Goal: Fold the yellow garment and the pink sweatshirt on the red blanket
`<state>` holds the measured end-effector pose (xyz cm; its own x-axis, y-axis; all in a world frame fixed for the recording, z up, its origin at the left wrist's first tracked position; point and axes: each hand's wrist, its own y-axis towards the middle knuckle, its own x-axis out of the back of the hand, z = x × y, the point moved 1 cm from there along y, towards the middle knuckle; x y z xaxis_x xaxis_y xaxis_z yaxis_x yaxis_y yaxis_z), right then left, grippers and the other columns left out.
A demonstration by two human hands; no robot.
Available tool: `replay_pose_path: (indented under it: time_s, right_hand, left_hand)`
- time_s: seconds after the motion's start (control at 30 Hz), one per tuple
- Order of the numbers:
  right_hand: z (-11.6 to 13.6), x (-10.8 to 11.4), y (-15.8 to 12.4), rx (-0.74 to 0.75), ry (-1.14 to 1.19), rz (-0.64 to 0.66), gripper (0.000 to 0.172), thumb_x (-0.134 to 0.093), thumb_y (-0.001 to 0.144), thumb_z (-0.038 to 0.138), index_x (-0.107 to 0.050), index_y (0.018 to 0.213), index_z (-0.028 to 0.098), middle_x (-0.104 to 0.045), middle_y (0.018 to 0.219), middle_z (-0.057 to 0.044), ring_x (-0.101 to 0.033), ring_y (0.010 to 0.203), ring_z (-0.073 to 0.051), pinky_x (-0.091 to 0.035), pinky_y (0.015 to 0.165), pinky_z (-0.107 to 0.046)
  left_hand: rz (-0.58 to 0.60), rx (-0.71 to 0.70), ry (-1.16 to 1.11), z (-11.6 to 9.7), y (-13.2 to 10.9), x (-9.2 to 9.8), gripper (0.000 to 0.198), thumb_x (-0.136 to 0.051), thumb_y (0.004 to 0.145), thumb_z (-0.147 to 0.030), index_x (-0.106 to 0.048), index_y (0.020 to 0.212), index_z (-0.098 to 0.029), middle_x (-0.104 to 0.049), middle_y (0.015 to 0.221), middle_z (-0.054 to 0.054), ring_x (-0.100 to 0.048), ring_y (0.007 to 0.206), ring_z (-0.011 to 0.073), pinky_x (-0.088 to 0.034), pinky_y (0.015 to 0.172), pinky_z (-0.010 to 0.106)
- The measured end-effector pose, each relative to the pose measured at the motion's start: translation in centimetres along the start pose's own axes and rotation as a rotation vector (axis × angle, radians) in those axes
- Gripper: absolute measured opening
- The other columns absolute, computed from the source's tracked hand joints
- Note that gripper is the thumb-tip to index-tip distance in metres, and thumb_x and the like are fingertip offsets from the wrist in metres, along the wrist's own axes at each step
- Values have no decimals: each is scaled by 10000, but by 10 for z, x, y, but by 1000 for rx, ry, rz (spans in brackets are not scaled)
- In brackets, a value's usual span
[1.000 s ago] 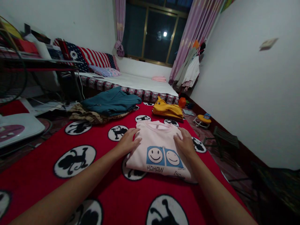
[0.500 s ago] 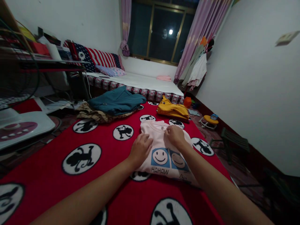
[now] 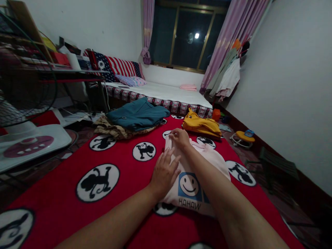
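Observation:
A pale pink shirt (image 3: 215,159) with blue smiley squares and the letters HAHAW lies folded on a red blanket (image 3: 127,173) with black-and-white round prints. My left hand (image 3: 164,171) rests on the shirt's left edge, its fingers spread. Further up, my right hand (image 3: 180,138) pinches the shirt's far left corner between thumb and fingers. My right forearm crosses over the shirt and hides part of its print.
Beyond the shirt lie a folded yellow garment (image 3: 201,125) and a teal garment (image 3: 137,114) on brown patterned cloth (image 3: 110,129). A white fan base (image 3: 36,141) stands at the left, a yellow stool (image 3: 244,136) at the right.
My right hand has moved left from the collar to the shirt's far left corner. My left hand stays at the left edge, fingers more spread. The view has shifted slightly left.

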<state>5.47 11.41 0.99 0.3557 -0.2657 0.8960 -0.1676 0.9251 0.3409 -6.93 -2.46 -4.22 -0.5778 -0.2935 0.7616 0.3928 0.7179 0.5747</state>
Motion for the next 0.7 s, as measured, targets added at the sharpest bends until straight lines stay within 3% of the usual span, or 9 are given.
replay_pose_path:
  time_s: [0.1,0.23,0.4,0.57,0.7]
  right_hand:
    - [-3,-13,0,4,-31,-60,198,-613,857,335,-719,952,198,-713,1032,-65,-603,1006,-205,-386,899,-305]
    - [-8,-32,-3,-18,-50,-7,170,-664,809,343,-748,872,208,-726,951,-70,-628,921,-219,-422,786,-293]
    - [-4,-35,-5,-5,-45,-13,164,-617,840,294,-739,906,206,-716,967,-64,-618,947,-210,-427,830,-289]
    - [-4,-7,-35,22,7,-121,256,-527,875,217,-654,1093,178,-651,1150,-74,-559,1069,-185,-399,934,-277]
    - [-40,38,-85,-33,-21,-261,234,-514,848,200,-666,1026,185,-646,1126,-83,-546,1077,-229,-373,982,-342]
  left_hand:
    - [91,91,2,6,0,-12,579,-488,921,-410,-388,1421,-135,-305,1531,189,-245,1432,317,-295,1133,525]
    - [206,156,-1,14,1,-23,647,-420,932,-489,-375,1428,-74,-310,1524,207,-228,1438,314,-261,1159,487]
    - [184,139,-19,17,0,-24,626,-439,924,-467,-385,1428,-100,-320,1528,178,-226,1439,310,-267,1156,474]
    - [104,192,-65,18,-2,-18,570,-493,904,-435,-422,1409,-179,-223,1570,145,-263,1424,318,-325,1120,467]
    - [88,227,-108,20,3,-11,543,-517,891,-385,-444,1383,-167,-377,1481,161,-391,1343,314,-365,1081,482]
